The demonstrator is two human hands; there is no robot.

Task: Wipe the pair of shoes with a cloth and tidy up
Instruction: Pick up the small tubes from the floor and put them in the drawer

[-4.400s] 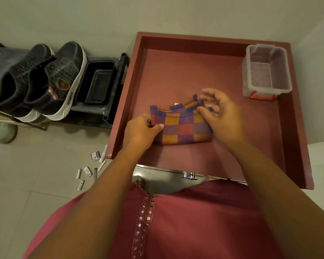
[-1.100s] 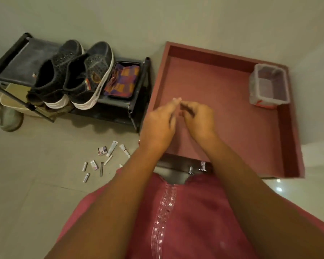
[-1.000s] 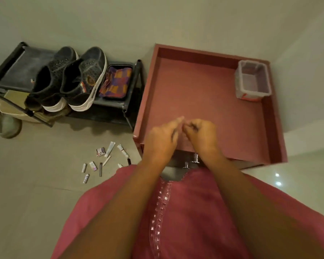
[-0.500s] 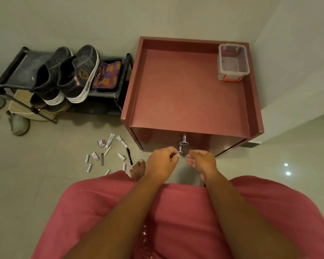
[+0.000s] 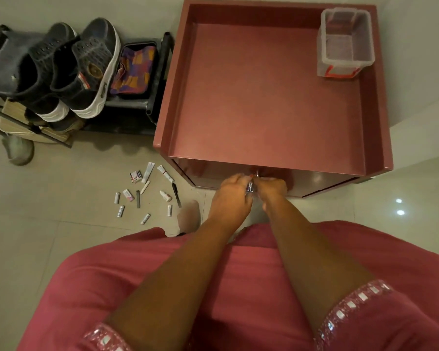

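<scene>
The desk [image 5: 271,97] is a reddish maroon all over, rim and top alike. At its far right corner sits a clear plastic box [image 5: 345,44] with red latches. The shoes [image 5: 71,72] are dark grey-black with white soles and a small red-and-white tag. The folded cloth [image 5: 134,69] is checked in purple, orange and red, inside a black tray [image 5: 157,72]. The floor [image 5: 48,211] tiles are pale beige. The person's garment [image 5: 238,287] is pink-red with sparkly silver trim.

1 head view, high above, facing steeply down at cabinet [image 5: 269,97], rack [image 5: 8,54], floor [image 5: 48,193]
</scene>
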